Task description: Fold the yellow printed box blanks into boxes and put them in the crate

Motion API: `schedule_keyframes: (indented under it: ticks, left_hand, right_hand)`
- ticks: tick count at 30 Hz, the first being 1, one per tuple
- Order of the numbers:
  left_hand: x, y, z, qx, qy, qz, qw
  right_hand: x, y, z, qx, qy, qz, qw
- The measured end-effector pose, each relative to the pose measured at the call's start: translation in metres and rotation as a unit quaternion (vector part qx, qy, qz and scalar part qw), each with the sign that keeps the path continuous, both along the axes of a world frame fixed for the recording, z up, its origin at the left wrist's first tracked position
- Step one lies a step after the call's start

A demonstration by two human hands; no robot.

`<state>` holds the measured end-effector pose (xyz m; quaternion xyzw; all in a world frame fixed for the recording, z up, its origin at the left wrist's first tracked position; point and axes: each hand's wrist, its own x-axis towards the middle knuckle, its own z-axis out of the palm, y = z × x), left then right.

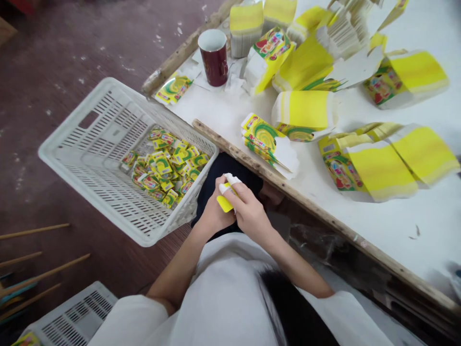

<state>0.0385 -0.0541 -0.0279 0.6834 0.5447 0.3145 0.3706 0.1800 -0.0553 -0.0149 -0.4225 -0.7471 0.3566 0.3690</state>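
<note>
Above my lap, my left hand (215,214) and my right hand (250,206) come together around a small yellow carton (225,203). Both are closed on it, and white coverings wrap some fingertips of the right hand. Most of the carton is hidden by the fingers. Just to the left, a white plastic basket (118,206) holds many small yellow-green boxes (162,166). On the table edge ahead lies a fanned stack of flat printed cartons (264,139).
Bundles of yellow cartons (382,168) spread over the white table (378,226), which has a raised wooden edge (324,223). A dark red mug (215,62) stands near the far corner. Wooden sticks (46,278) and a second basket (77,312) are at lower left.
</note>
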Motion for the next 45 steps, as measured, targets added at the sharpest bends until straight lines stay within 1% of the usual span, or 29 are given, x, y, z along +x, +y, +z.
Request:
schedule_keyframes:
  ticks: [1,3,5,7,10,12,15,17,19,22,23,24,25,26,27,28,29,30,31,32,33,34,35,37,40,43,45]
  left_hand:
    - [-0.001,-0.001,-0.002,0.009,0.012,0.010,1.000]
    - [-0.005,-0.002,-0.001,0.024,0.056,0.036,0.998]
    - [-0.009,-0.001,0.006,0.028,0.092,0.057,0.994]
    - [-0.014,0.000,0.015,0.023,0.104,0.054,0.993]
    - [-0.020,0.004,0.028,0.011,0.093,0.039,0.995]
    - [-0.024,0.006,0.035,-0.010,0.087,0.025,0.996]
    - [-0.029,0.009,0.044,-0.038,0.081,-0.012,0.996]
    - [-0.029,0.011,0.049,-0.038,0.082,-0.034,0.995]
    - [-0.025,0.011,0.050,-0.026,0.091,-0.030,0.995]
    - [-0.018,0.007,0.047,-0.023,0.092,-0.006,0.996]
    - [-0.017,0.005,0.044,-0.032,0.071,0.000,0.997]
    - [-0.016,0.003,0.042,-0.043,0.028,0.013,0.999]
    - [-0.017,0.002,0.039,-0.053,-0.036,0.039,0.997]
    - [-0.018,0.001,0.036,-0.057,-0.119,0.083,0.988]
    - [-0.019,0.002,0.034,-0.056,-0.213,0.140,0.965]
    - [-0.021,0.004,0.032,-0.052,-0.308,0.205,0.927]
    - [-0.022,0.006,0.030,-0.047,-0.393,0.271,0.877]
    - [-0.023,0.009,0.029,-0.049,-0.461,0.322,0.826]
    - [-0.023,0.011,0.028,-0.061,-0.509,0.352,0.784]
    - [-0.022,0.013,0.027,-0.083,-0.539,0.364,0.755]
    - [-0.021,0.013,0.026,-0.112,-0.554,0.361,0.742]
    - [-0.018,0.013,0.024,-0.143,-0.557,0.348,0.741]
    - [-0.016,0.013,0.022,-0.169,-0.552,0.331,0.747]
    - [-0.012,0.010,0.018,-0.194,-0.531,0.308,0.765]
    - [-0.009,0.010,0.014,-0.193,-0.497,0.295,0.793]
    - [-0.008,0.012,0.015,-0.193,-0.466,0.269,0.820]
    - [-0.007,0.011,0.016,-0.194,-0.442,0.243,0.841]
  right_hand:
    - [0.001,0.002,-0.002,0.005,0.002,0.003,1.000]
    - [0.007,0.008,-0.005,-0.007,0.028,-0.026,0.999]
    - [0.013,0.012,-0.007,-0.021,0.046,-0.062,0.997]
    - [0.018,0.015,-0.007,-0.028,0.031,-0.055,0.998]
    - [0.024,0.017,-0.002,-0.053,-0.027,0.012,0.998]
    - [0.033,0.021,0.004,-0.063,-0.044,0.054,0.996]
    - [0.048,0.030,0.014,-0.065,-0.029,0.137,0.988]
    - [0.053,0.032,0.017,-0.068,-0.007,0.168,0.983]
    - [0.048,0.029,0.016,-0.073,0.013,0.148,0.986]
    - [0.035,0.015,0.010,-0.087,0.022,0.086,0.992]
    - [0.032,0.011,0.009,-0.090,0.023,0.078,0.993]
    - [0.031,0.010,0.008,-0.094,0.030,0.079,0.992]
    - [0.031,0.010,0.009,-0.098,0.045,0.081,0.991]
    - [0.034,0.014,0.010,-0.097,0.064,0.073,0.991]
    - [0.038,0.020,0.012,-0.090,0.079,0.047,0.992]
    - [0.043,0.030,0.014,-0.076,0.081,0.000,0.994]
    - [0.049,0.041,0.016,-0.056,0.065,-0.064,0.994]
    - [0.054,0.054,0.016,-0.030,0.026,-0.138,0.990]
    - [0.058,0.067,0.016,-0.010,-0.030,-0.203,0.979]
    - [0.061,0.078,0.014,-0.006,-0.094,-0.245,0.965]
    - [0.062,0.087,0.012,-0.009,-0.156,-0.271,0.950]
    - [0.062,0.094,0.009,-0.016,-0.209,-0.284,0.936]
    - [0.061,0.099,0.006,-0.023,-0.250,-0.288,0.924]
    - [0.059,0.102,0.001,-0.028,-0.287,-0.286,0.914]
    - [0.062,0.102,-0.003,-0.030,-0.272,-0.284,0.919]
    - [0.067,0.105,-0.007,-0.026,-0.244,-0.286,0.926]
    - [0.069,0.108,-0.010,-0.009,-0.217,-0.294,0.931]
